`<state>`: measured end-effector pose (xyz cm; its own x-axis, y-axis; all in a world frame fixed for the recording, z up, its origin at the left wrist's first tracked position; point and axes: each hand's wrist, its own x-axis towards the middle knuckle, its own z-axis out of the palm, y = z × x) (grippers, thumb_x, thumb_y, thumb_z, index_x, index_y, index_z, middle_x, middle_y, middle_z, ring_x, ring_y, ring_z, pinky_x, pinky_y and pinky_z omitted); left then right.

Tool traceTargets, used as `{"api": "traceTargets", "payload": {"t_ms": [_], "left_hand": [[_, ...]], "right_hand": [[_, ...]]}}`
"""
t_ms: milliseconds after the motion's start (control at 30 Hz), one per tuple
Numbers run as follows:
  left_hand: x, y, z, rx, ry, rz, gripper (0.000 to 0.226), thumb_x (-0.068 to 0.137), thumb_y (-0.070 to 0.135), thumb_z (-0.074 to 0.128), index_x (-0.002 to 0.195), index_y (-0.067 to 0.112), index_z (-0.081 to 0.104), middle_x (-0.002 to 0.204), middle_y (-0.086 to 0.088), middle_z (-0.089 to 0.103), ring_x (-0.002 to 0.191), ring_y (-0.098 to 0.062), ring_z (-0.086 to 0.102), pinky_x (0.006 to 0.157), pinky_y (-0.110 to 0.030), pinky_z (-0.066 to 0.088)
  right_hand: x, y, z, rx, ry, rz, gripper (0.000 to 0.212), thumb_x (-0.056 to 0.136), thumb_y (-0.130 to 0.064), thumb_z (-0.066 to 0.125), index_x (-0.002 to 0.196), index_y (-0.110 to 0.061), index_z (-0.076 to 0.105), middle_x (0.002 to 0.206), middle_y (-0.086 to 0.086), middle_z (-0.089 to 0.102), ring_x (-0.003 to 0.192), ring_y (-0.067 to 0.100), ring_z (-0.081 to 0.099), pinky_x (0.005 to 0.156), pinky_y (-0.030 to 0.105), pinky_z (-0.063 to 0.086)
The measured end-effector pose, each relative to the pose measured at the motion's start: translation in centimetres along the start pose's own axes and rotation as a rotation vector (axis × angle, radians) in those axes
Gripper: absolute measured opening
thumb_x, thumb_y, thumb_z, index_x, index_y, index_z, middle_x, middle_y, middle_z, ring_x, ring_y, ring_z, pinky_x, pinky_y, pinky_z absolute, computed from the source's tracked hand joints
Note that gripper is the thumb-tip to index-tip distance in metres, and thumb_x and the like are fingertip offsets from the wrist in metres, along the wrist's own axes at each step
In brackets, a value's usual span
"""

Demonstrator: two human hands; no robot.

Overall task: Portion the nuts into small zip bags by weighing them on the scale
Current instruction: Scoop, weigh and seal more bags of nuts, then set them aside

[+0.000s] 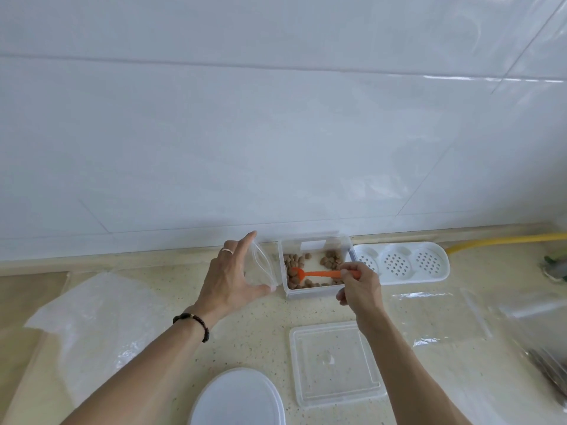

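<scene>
Left hand pinches a small zip bag between fingertip and thumb, mouth gaping, just beside the clear box at the countertop's back edge. Right hand grips the orange spoon, its bowl down among the nuts inside the box. The lid lies nearer the front edge.

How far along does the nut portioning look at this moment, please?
Early to midway, I would judge. Done: the square lid lies off the clear container. In hand: the left hand holds a small zip bag open beside it, while the right hand dips an orange spoon into the nuts. Left: filling, weighing, sealing; no scale is visible.
</scene>
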<state>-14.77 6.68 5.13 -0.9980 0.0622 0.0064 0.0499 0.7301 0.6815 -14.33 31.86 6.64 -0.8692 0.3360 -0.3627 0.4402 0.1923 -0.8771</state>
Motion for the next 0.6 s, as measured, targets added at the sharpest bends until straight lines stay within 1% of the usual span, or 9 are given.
{"api": "traceTargets", "payload": {"t_ms": [67,133,200,233,300,433,600], "left_hand": [[0.0,0.1,0.1,0.001,0.001,-0.003,0.112,0.051,0.064,0.077,0.145,0.046,0.018,0.122,0.006,0.038,0.116,-0.017,0.048,0.087,-0.038,0.053],[0.1,0.4,0.3,0.032,-0.006,0.005,0.112,0.053,0.063,0.077,0.146,0.044,0.018,0.124,0.004,0.039,0.11,-0.019,0.05,0.088,-0.037,0.052],[0.3,1.0,0.5,0.092,-0.01,0.012,0.111,0.057,0.06,0.079,0.147,0.041,0.018,0.127,0.001,0.04,0.101,-0.021,0.054,0.09,-0.036,0.049],[0.5,1.4,0.6,0.12,-0.01,0.013,0.11,0.059,0.058,0.079,0.148,0.039,0.018,0.128,-0.001,0.04,0.101,-0.022,0.054,0.09,-0.035,0.047],[0.8,2.2,0.8,0.17,-0.017,0.009,0.109,0.063,0.054,0.079,0.15,0.034,0.017,0.13,-0.004,0.04,0.107,-0.023,0.05,0.092,-0.033,0.043],[1.8,3.3,1.4,0.205,-0.044,0.004,0.108,0.063,0.053,0.078,0.15,0.032,0.017,0.13,-0.007,0.041,0.117,-0.024,0.045,0.094,-0.034,0.041],[2.6,4.9,2.4,0.166,-0.065,-0.004,0.11,0.063,0.054,0.078,0.15,0.032,0.015,0.134,-0.006,0.039,0.121,-0.023,0.044,0.094,-0.033,0.041]], "right_hand": [[0.1,0.1,-0.4,0.069,0.049,0.045,0.014,0.099,-0.006,0.049,0.102,-0.01,0.062,0.076,0.012,0.063,0.048,0.015,0.056,0.046,0.025,0.049],[0.2,0.1,-0.9,0.142,0.078,0.093,0.013,0.098,-0.005,0.05,0.102,-0.01,0.062,0.077,0.014,0.062,0.049,0.016,0.056,0.048,0.027,0.049],[0.3,0.2,-1.5,0.228,0.086,0.136,0.012,0.098,-0.004,0.051,0.101,-0.008,0.062,0.083,0.016,0.065,0.049,0.016,0.055,0.049,0.028,0.048],[0.3,0.2,-1.8,0.269,0.084,0.151,0.011,0.098,-0.004,0.052,0.1,-0.009,0.062,0.088,0.017,0.067,0.048,0.016,0.054,0.049,0.028,0.047],[0.2,-0.1,-2.6,0.324,0.079,0.157,0.01,0.098,-0.004,0.052,0.098,-0.01,0.061,0.096,0.017,0.072,0.049,0.015,0.053,0.051,0.029,0.046],[-0.4,-2.1,-4.4,0.374,0.086,0.097,0.01,0.098,-0.005,0.053,0.097,-0.011,0.061,0.092,0.014,0.072,0.048,0.014,0.051,0.052,0.028,0.044],[-1.7,-5.4,-5.2,0.231,0.069,-0.103,0.013,0.097,-0.005,0.052,0.094,-0.012,0.062,0.093,0.019,0.071,0.046,0.012,0.054,0.048,0.026,0.046]]}}
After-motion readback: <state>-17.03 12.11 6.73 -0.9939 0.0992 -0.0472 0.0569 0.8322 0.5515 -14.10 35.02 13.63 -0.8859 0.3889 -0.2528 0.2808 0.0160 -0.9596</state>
